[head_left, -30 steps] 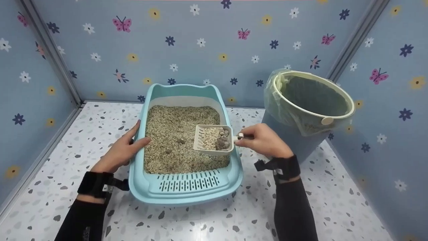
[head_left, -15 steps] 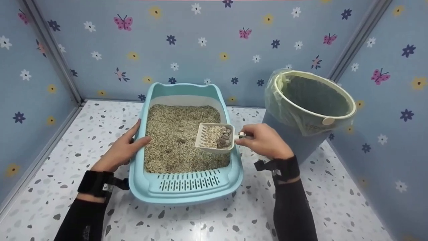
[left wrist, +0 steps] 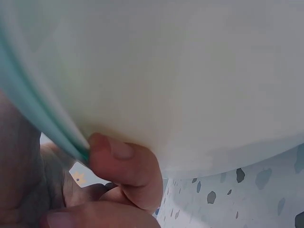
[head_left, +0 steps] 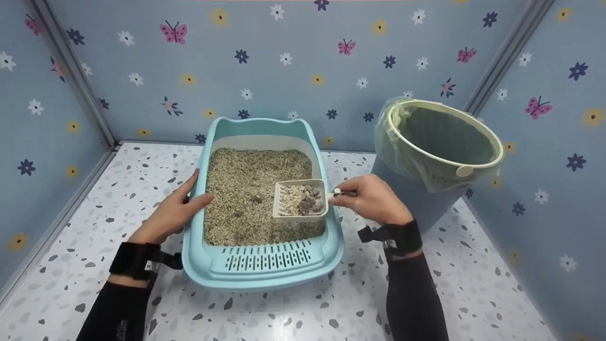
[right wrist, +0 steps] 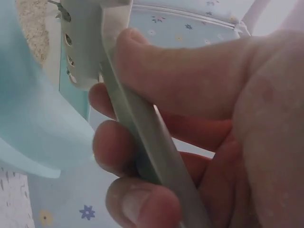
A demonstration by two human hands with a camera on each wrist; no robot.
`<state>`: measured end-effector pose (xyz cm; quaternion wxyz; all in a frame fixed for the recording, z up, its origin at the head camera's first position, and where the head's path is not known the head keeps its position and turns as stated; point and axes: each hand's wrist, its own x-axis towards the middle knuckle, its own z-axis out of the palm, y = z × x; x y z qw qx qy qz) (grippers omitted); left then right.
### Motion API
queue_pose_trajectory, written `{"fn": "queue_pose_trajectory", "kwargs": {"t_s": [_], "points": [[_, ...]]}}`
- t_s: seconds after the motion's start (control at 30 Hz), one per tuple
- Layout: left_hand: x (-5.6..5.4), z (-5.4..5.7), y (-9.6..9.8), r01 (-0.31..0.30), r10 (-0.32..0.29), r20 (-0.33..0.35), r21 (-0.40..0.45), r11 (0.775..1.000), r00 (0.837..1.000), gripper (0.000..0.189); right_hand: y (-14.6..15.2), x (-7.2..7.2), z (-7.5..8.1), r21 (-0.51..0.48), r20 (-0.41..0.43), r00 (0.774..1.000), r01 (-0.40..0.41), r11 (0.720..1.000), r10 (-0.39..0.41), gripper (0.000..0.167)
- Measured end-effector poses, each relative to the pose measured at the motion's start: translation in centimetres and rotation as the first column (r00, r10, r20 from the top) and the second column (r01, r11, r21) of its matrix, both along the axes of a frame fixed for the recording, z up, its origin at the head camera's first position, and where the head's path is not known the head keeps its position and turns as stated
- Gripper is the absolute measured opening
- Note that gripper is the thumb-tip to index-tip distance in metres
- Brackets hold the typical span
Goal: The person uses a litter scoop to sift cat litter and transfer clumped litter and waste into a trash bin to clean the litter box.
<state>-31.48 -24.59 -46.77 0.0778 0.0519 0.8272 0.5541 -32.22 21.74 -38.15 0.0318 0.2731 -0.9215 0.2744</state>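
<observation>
In my right hand (head_left: 374, 199) I grip the handle of a pale slotted litter scoop (head_left: 278, 208). Its basket hangs over the right part of a blue litter box (head_left: 265, 279) and carries grey-brown clumps (head_left: 307, 202) with some loose pale litter. The right wrist view shows thumb and fingers wrapped round the scoop handle (right wrist: 147, 133). My left hand (head_left: 170, 213) holds the box's left rim, thumb over the inside edge; curled fingers (left wrist: 133, 166) sit under the rim in the left wrist view. Small dark clumps lie on the litter (head_left: 251, 170) in the box.
A tall blue bin (head_left: 407, 189) with a cream ring and a pale green liner bag (head_left: 393, 147) stands to the right. Flowered panels (head_left: 284, 76) enclose the back and sides of the speckled floor (head_left: 265, 317).
The scoop shifted slightly right, then back left and a little nearer me. Its load of pale litter has shrunk, baring more slots. My left hand has stayed on the rim.
</observation>
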Motion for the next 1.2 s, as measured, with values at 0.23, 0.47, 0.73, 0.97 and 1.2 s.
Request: {"fn": "queue_pose_trajectory", "kwargs": {"t_s": [0.23, 0.47, 0.73, 0.97, 1.2], "points": [[0.2, -0.2, -0.2, -0.011, 0.011, -0.005, -0.015, 1.000, 1.000, 0.094, -1.2, -0.3, -0.1, -0.021, -0.011, 0.998, -0.063, 0.998, 0.063, 0.031], [0.0, -0.3, -0.2, -0.013, 0.013, -0.016, -0.008, 1.000, 1.000, 0.093, -0.3, 0.0, 0.2, -0.041, 0.039, 0.998, -0.046, 0.998, 0.048, 0.029], [-0.1, -0.3, -0.1, -0.007, 0.007, -0.006, -0.025, 1.000, 1.000, 0.094, 0.2, 0.0, 0.3, -0.074, 0.019, 1.000, -0.006, 0.997, 0.008, 0.040], [0.0, -0.1, 0.0, -0.004, 0.004, -0.006, -0.002, 1.000, 1.000, 0.092, -0.9, -0.2, -0.4, -0.073, 0.076, 0.995, -0.054, 0.996, 0.060, 0.032], [-0.1, 0.0, 0.2, 0.003, -0.003, -0.008, -0.019, 1.000, 1.000, 0.094, 1.2, 0.3, 0.4, -0.093, 0.113, 0.993, -0.005, 0.996, 0.016, 0.036]]}}
